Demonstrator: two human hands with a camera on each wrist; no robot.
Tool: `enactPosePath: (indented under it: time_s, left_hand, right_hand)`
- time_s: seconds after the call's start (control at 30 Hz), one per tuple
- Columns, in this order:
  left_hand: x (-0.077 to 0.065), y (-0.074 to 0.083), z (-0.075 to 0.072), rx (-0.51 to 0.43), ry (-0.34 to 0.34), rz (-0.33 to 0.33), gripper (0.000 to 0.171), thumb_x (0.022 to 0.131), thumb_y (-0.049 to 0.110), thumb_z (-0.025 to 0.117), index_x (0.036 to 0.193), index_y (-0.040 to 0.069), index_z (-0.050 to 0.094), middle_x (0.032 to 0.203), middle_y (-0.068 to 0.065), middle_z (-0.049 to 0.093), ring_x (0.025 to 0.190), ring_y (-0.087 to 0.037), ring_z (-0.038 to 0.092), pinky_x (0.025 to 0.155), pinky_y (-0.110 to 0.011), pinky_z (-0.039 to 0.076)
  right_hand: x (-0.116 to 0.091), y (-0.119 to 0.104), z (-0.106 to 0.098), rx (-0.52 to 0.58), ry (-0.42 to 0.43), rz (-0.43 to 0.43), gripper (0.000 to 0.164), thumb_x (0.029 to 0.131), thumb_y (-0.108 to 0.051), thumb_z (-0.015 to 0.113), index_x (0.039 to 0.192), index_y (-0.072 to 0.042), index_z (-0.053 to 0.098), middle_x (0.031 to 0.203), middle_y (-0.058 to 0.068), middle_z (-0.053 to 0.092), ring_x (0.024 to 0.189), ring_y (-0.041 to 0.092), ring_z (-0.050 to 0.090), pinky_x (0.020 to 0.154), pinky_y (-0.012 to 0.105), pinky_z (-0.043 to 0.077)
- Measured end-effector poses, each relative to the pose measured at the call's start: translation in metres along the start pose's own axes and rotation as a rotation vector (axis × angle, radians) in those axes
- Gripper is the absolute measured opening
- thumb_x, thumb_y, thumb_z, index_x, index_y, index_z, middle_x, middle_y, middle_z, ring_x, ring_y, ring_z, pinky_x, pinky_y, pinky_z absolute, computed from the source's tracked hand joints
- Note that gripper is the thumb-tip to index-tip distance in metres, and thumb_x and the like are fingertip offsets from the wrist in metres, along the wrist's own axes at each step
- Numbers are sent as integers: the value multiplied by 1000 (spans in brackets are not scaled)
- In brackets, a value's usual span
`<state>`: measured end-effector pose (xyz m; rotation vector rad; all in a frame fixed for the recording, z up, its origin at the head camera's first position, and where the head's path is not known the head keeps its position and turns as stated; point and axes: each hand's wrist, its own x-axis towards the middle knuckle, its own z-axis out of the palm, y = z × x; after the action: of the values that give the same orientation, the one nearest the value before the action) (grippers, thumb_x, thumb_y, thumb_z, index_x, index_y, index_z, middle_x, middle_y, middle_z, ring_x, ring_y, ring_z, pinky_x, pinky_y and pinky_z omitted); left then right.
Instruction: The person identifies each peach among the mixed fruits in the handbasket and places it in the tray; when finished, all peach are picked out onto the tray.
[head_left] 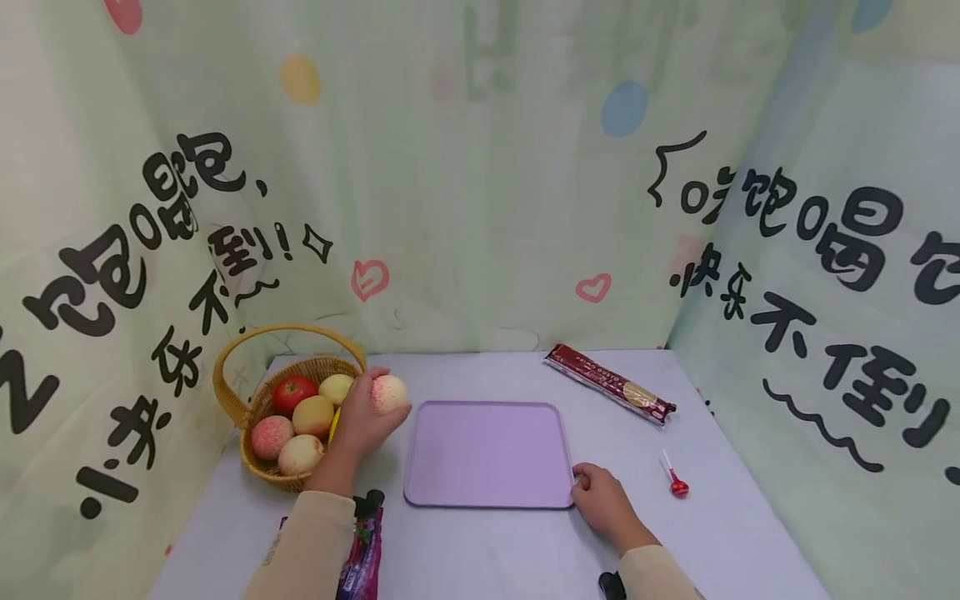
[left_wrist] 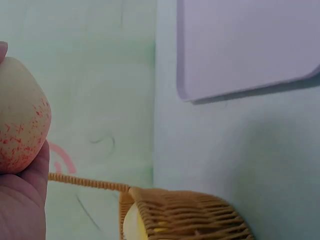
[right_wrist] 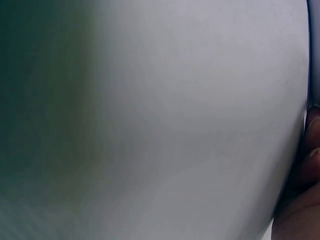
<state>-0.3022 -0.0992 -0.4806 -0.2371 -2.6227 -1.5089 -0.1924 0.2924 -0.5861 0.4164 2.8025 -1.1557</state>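
Note:
My left hand [head_left: 358,423] holds a pale peach [head_left: 392,395] with red speckles, raised beside the wicker basket [head_left: 258,468]. In the left wrist view the peach [left_wrist: 22,117] rests against the fingers and palm. Inside the basket lie a red apple [head_left: 294,393], a pinkish peach [head_left: 272,437], other pale and yellowish fruit, and something bright yellow partly behind my hand. A light purple tray [head_left: 487,454] lies flat in the middle of the table, bare. My right hand [head_left: 606,504] grips the tray's right edge near its front corner, with curled fingers [right_wrist: 312,167] at the rim.
A long maroon snack packet [head_left: 611,383] lies at the back right. A red lollipop [head_left: 678,486] is right of my right hand. A purple package [head_left: 363,550] is partly behind my left sleeve. Near the right sleeve sits a black object [head_left: 611,586]. Printed curtains [head_left: 480,250] surround the table.

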Motion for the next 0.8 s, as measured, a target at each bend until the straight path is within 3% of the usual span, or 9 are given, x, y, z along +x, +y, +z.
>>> enactPosePath:
  time_s: [0.4,0.8]
  left_hand:
    - [9,-14,30,3,-22,28,70,85,25,84,144,14,48,138,-16,53,109,-33,57,89,-47,56]
    - [11,-13,46,35,-91,-34,69,85,31,84,144,19,50,140,-14,54,108,-31,57,84,-46,58]
  right_hand:
    - [-1,3,3,-5,-4,-1,40,89,-6,61,128,5,62,81,4,56,71,18,50,61,31,41]
    - [3,2,1,-12,-5,-8,38,90,-6,60,126,4,63,81,3,55,72,18,50,63,31,41]
